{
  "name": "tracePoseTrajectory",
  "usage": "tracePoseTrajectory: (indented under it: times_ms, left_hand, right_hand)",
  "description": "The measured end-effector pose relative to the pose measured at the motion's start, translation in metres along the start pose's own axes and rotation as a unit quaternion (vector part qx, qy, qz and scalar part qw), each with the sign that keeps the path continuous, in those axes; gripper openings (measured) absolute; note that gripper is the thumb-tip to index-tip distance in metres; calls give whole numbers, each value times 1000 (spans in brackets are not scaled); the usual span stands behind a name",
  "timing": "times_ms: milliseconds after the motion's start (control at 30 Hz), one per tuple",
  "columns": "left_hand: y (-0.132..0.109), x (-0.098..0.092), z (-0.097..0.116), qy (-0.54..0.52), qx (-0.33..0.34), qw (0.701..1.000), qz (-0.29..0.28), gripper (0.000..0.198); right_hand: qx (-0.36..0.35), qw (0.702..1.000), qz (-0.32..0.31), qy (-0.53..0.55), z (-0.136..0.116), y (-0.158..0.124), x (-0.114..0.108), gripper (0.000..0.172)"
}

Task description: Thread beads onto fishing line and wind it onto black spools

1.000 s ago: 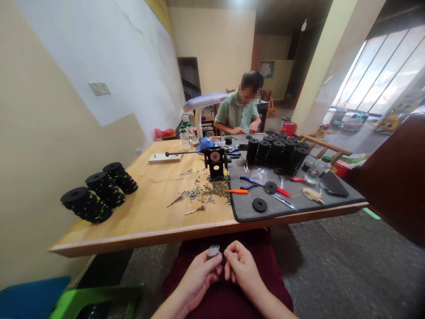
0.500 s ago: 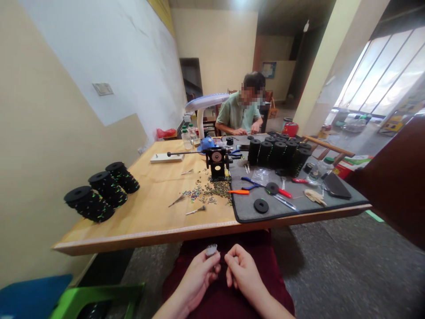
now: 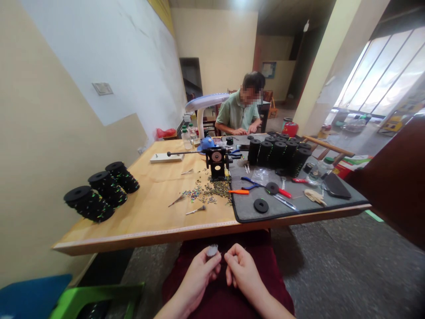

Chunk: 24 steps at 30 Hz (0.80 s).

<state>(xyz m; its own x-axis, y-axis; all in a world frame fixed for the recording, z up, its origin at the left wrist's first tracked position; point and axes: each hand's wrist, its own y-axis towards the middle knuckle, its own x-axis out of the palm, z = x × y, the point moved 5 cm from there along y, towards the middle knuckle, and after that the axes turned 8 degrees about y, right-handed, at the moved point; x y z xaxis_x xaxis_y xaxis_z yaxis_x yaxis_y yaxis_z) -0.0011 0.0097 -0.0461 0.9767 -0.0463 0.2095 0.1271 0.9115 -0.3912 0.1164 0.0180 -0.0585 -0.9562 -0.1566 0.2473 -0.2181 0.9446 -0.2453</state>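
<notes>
Above my lap, my left hand (image 3: 202, 270) is closed around a small greyish bundle (image 3: 212, 251) with fine dark bristly tips, pinched between thumb and fingers. Close by on the right, my right hand (image 3: 241, 268) has thumb and forefinger pressed together; whatever lies between them is too small to make out. The hands are slightly apart. On the wooden table (image 3: 146, 212) beyond lie similar thin bundles with fanned ends, one of them a white-stemmed bundle (image 3: 196, 210). Many small metallic pieces (image 3: 217, 189) and coloured bits (image 3: 193, 193) are scattered beside them.
A black hand-cranked device (image 3: 217, 164) stands mid-table. Black spools (image 3: 99, 181) stand left; more spools (image 3: 280, 153) stand on the grey mat (image 3: 245, 212) with pliers (image 3: 250, 181), an orange-handled tool (image 3: 239, 192) and foam discs (image 3: 261, 205). Across the table sits a person (image 3: 237, 113).
My left hand has tilted the bundle slightly, so more of its bristly end shows. My right hand has barely moved. The person opposite has shifted their head and a hand a little.
</notes>
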Motion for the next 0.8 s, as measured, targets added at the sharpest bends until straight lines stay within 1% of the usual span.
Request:
tracePoseTrajectory:
  times_ms: [200,300,467,633,800]
  left_hand:
    - [-1,1,8,132,68,989,6,33]
    - [0,1,8,169,87,982,2,34]
    - [2,4,4,184,93,978,-16,33]
    - [0,7,4,196,79,977,-33,31]
    - [-2,10,6,186,70,979,-51,29]
  right_hand:
    - [4,1000,-8,9,1,2,0,45]
    - [5,1000,-13,10,0,2,1,45]
    - [9,999,-13,47,0,2,1,45]
    - [36,994,5,106,-1,3,-4,45]
    - [32,994,13,102,-3,3,-7,48]
